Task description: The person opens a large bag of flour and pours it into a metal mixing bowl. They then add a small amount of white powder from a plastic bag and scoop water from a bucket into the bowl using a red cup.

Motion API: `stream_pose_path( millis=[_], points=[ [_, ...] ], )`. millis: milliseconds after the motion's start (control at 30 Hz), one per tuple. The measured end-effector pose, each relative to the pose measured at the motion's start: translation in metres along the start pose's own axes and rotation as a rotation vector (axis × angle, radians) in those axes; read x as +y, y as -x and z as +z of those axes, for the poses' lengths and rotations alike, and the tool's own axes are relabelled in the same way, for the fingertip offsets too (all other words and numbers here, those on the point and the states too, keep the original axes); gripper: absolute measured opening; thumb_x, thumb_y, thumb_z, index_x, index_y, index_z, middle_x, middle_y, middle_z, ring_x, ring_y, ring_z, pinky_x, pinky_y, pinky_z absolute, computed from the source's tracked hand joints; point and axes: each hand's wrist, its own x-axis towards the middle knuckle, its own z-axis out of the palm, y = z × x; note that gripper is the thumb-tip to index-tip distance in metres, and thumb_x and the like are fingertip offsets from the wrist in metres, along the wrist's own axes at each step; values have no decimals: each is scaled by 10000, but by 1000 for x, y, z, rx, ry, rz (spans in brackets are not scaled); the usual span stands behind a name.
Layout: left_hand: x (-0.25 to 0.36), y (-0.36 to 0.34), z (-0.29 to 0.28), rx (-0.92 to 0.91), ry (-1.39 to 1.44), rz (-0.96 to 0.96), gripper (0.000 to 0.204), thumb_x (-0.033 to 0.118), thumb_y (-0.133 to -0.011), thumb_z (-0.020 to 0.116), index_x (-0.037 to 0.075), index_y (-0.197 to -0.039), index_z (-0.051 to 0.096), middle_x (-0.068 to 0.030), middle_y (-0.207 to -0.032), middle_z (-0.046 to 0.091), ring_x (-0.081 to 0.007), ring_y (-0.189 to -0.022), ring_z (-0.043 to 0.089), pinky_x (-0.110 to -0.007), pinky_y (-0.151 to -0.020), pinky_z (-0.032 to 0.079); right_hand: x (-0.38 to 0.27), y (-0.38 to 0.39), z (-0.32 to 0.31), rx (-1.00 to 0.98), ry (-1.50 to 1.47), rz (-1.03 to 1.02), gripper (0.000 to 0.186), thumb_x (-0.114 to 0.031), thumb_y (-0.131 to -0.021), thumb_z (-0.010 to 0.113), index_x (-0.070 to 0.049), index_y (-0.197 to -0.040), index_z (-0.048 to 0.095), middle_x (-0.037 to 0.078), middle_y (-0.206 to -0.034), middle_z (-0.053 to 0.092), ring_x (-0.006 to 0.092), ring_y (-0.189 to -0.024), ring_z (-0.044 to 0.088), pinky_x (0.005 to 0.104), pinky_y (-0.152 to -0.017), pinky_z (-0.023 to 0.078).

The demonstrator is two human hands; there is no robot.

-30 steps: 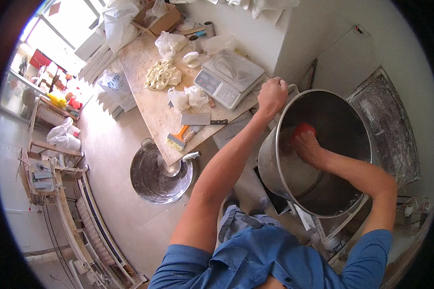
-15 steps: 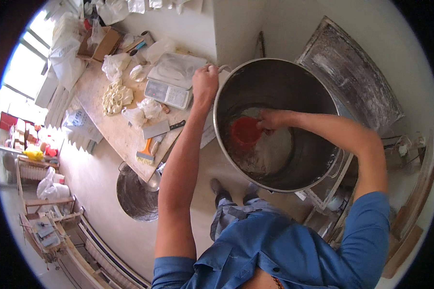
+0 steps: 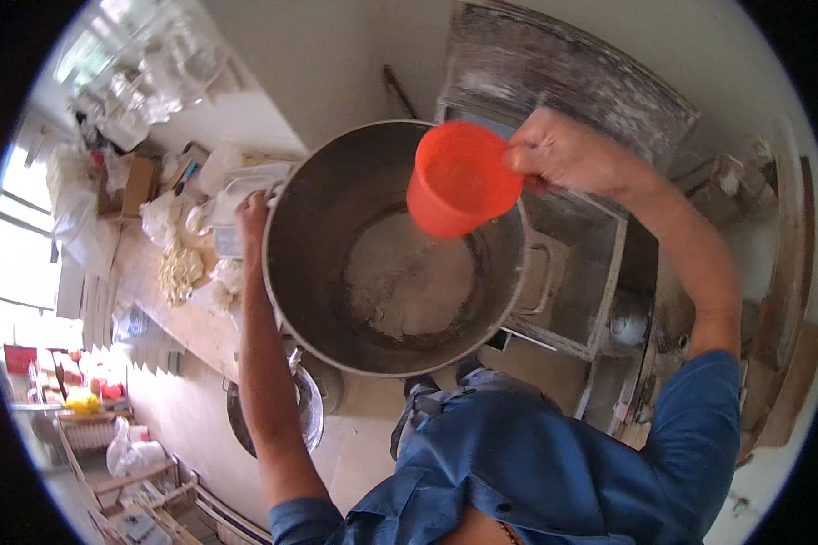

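A large deep metal pot point(image 3: 304, 245) is in front of me, with a thin pale layer, perhaps cloudy liquid point(image 3: 413, 272), at its bottom. Closed around the pot's left side handle is my left hand point(image 3: 253, 216). My right hand point(image 3: 563, 153) grips an orange-red plastic cup point(image 3: 459, 177) by its handle side. The cup is raised over the pot's far right rim, its mouth facing up toward me, and its inside looks blurred. Part of the pot's far right wall is hidden behind the cup.
Left of the pot, a wooden table point(image 3: 141, 263) bears a cream-coloured dough lump point(image 3: 180, 272), plastic bags and a scale point(image 3: 227, 241). A shiny metal bowl point(image 3: 311, 409) is low at the left. A floury board point(image 3: 554, 64) leans behind; a grey trough point(image 3: 577, 272) stands right.
My right hand has lifted the cup from the pot's bottom up to its far right rim. The view has turned, so the pot appears further left. My left hand stays on the handle.
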Motion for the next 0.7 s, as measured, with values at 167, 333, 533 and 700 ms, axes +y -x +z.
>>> stream_pose_path(
  millis=[167, 333, 533, 700],
  points=[
    [-5, 3, -7, -38, 38, -29, 419, 274, -985, 513, -13, -1146, 772, -150, -989, 780, -226, -849, 692, -372, -797, 539, 39, 69, -61, 274, 74, 29, 394, -272, -980, 672, 1, -698, 657, 4, -588, 505, 80, -560, 488, 305, -519, 395],
    [5, 11, -8, -63, 51, -65, 415, 272, -988, 514, -11, -1147, 772, -149, -994, 782, -228, -854, 695, -372, -799, 541, 142, 69, -45, 398, 754, 179, 311, -308, -871, 766, -5, -801, 762, 171, -685, 683, 294, -606, 681, 412, -572, 515],
    [12, 13, -10, -67, 56, -76, 409, 268, -990, 516, -10, -1149, 771, -148, -1000, 784, -229, -858, 699, -372, -802, 543, 250, 13, 39, 44, 1301, 296, 97, -130, -813, 733, -82, -866, 799, 152, -861, 768, 295, -774, 775, 465, -599, 588],
    [8, 10, -9, -66, 77, -91, 404, 265, -993, 518, -8, -1151, 771, -148, -1005, 786, -230, -862, 702, -373, -804, 544, 186, 14, 22, 261, 1486, 154, 66, -111, -810, 727, -107, -836, 788, 112, -822, 761, 256, -769, 771, 428, -559, 574]
  ],
)
